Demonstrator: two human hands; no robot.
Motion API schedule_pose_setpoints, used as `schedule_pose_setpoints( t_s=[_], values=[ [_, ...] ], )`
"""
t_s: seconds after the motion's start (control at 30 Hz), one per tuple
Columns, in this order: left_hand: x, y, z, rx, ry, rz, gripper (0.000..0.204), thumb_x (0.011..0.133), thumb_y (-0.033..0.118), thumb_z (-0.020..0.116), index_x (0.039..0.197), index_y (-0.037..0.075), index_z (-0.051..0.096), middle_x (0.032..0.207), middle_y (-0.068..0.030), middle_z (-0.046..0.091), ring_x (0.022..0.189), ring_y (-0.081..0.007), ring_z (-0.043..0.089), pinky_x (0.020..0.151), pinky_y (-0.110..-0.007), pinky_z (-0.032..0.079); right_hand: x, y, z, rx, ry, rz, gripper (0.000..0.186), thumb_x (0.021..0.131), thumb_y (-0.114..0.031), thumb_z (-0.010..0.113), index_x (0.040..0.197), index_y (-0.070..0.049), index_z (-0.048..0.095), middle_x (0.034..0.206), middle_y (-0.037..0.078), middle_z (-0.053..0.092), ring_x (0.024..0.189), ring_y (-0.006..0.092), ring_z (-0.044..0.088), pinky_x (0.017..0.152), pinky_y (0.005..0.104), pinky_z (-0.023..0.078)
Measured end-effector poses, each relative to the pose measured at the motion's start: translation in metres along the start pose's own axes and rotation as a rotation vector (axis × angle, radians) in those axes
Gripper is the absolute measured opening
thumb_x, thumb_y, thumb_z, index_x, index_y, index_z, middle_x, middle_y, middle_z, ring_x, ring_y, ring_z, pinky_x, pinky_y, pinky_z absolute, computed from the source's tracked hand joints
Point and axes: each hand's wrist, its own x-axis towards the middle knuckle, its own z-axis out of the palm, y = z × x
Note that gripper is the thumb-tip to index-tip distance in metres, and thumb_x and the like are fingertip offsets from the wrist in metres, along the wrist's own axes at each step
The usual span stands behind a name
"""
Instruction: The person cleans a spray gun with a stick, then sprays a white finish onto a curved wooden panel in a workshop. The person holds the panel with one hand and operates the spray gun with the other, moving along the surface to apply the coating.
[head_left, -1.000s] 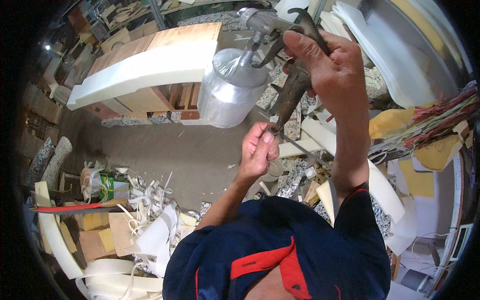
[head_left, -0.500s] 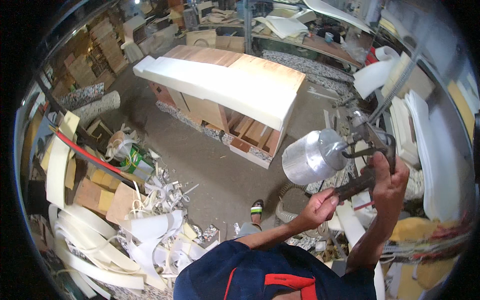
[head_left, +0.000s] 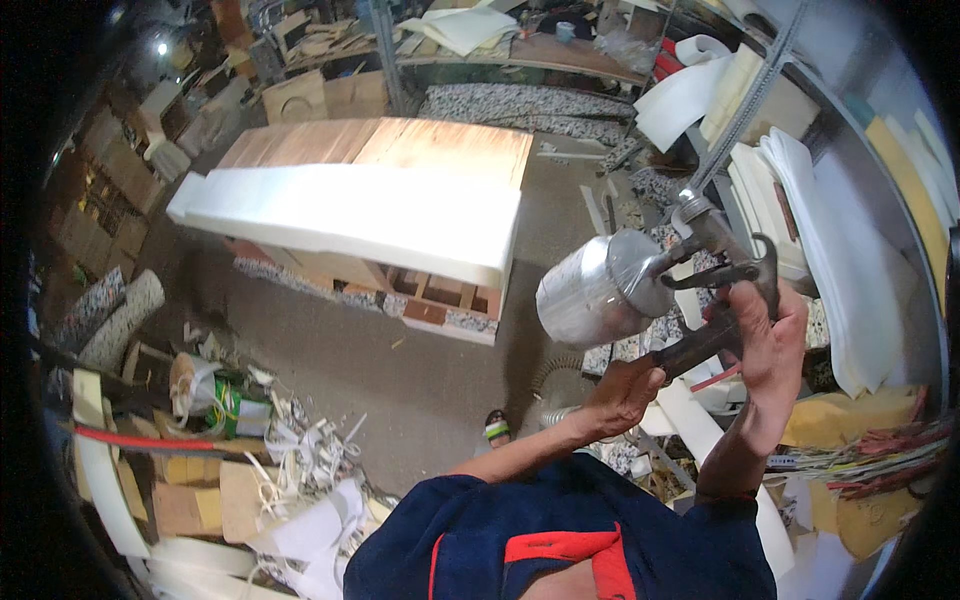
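In front of my chest, a spray gun (head_left: 722, 235) with a silver metal cup (head_left: 598, 292) is held sideways, its cup pointing left. The fingers of my right hand (head_left: 768, 342) are wrapped round the gun at its grip, the thumb by the trigger. Lower down, my left hand (head_left: 622, 396) is closed on the end of the dark handle. Beyond the cup, to the left, a wooden furniture frame (head_left: 445, 152) stands on the floor. A thick white foam sheet (head_left: 350, 215) lies along its near top edge, and open compartments show below it.
Foam scraps and strips (head_left: 310, 460) are heaped at the lower left, beside a green-and-white package (head_left: 240, 412). A metal shelf post (head_left: 755, 100) and stacked white foam sheets (head_left: 830, 270) stand at the right. Behind the frame is a cluttered workbench (head_left: 530, 52). A ribbed hose (head_left: 552, 378) lies near my foot.
My view has turned to the right, so the frame and scraps sit further left. Both hands keep their hold on the spray gun, which is slightly more tilted.
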Motion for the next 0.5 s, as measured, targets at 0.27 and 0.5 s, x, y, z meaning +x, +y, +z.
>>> schedule_pose_setpoints(
  t_s=[0.27,0.5],
  values=[
    [0.048,-0.036,-0.004,0.019,0.019,0.090,0.054,0.103,0.049,0.043,0.086,0.000,0.056,0.060,-0.0184,0.051,0.055,-0.0398,0.055,0.052,-0.045,0.040,0.023,0.061,0.022,0.290,-0.010,-0.109,0.069,0.078,-0.039,0.086,0.126,-0.001,0.055,0.109,0.007,0.067,0.099,0.0149,0.063,0.089,0.0299,0.050],
    [0.100,-0.079,0.005,0.107,0.046,0.240,0.045,0.103,0.045,0.044,0.104,0.003,0.060,0.068,-0.0203,0.059,0.064,-0.0434,0.061,0.057,-0.047,0.045,0.067,0.106,0.035,0.331,0.081,-0.082,0.033,0.099,-0.024,0.064,0.121,0.000,0.060,0.102,0.006,0.065,0.078,0.0120,0.063,0.070,0.0255,0.051]
  ],
)
